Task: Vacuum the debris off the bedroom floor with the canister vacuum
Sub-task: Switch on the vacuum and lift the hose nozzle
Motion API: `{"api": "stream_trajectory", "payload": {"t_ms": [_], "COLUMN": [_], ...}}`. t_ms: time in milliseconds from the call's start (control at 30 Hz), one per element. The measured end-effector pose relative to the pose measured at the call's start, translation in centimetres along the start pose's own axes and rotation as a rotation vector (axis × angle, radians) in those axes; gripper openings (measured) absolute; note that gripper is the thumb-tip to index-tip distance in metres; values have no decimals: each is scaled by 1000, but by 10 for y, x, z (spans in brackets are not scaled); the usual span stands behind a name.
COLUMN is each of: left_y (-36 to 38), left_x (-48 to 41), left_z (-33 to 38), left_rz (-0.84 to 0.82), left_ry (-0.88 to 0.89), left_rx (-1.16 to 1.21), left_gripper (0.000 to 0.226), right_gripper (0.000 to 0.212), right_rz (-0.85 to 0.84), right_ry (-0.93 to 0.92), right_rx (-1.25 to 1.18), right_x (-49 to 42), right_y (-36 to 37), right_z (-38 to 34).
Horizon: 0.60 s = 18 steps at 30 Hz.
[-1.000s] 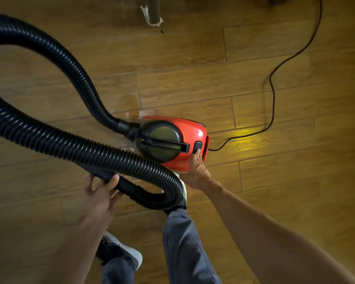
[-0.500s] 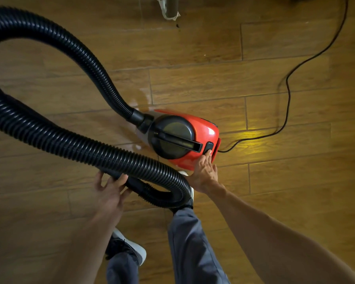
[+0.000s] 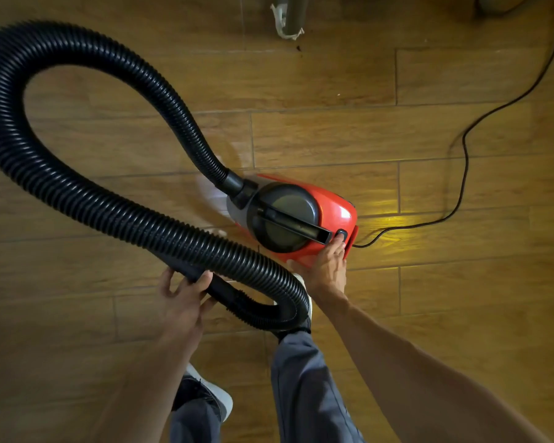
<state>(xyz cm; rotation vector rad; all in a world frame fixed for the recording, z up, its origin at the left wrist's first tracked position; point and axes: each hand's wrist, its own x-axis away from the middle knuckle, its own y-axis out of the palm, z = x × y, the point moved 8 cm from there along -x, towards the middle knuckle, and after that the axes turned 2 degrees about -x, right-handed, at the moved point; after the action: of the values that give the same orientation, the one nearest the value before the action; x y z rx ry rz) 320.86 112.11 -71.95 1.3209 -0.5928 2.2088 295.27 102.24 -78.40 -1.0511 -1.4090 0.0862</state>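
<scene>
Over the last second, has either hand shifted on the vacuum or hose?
No real shift. The right hand keeps a fingertip on the black button at the rear of the red canister, and the left hand still grips the hose. Only the head camera drifted; the cord lies as before.

Both bare forearms reach forward and down from the lower edge of the view. The left hand (image 3: 186,298) is curled around the smooth black rigid end of the ribbed hose (image 3: 202,276), fingers (image 3: 205,278) over its top and thumb spread to the left. The right hand (image 3: 325,266) lies flat against the rear of the red and black canister vacuum (image 3: 333,206), one fingertip (image 3: 339,243) on its small black button (whether pressing, unclear). Two trousered legs stand below.
</scene>
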Motion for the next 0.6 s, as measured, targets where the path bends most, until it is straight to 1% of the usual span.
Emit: {"api": "stream_trajectory", "payload": {"t_ms": [167, 300, 400, 467, 533, 600], "left_y": [3, -1, -8, -20, -34, -47], "left_x": [-6, -10, -11, -11, -8, -1], "left_z": [-1, -1, 3, 7, 10, 13], "left_rz": [-12, -4, 33, 78, 112, 119], "left_ry": [-21, -41, -59, -67, -86, -104], "left_rx": [-23, 7, 34, 40, 60, 115], "left_gripper": [59, 63, 58, 58, 63, 64], "right_gripper": [129, 130, 133, 133, 129, 120], "right_rz": [-47, -38, -26, -39, -54, -97], "right_ry": [25, 36, -12, -84, -157, -181], "right_rx": [60, 60, 61, 107, 187, 254], "right_x": [-5, -8, -1, 4, 10, 14], "right_y": [4, 6, 13, 11, -2, -17], "right_z": [2, 8, 11, 8, 2, -1]}}
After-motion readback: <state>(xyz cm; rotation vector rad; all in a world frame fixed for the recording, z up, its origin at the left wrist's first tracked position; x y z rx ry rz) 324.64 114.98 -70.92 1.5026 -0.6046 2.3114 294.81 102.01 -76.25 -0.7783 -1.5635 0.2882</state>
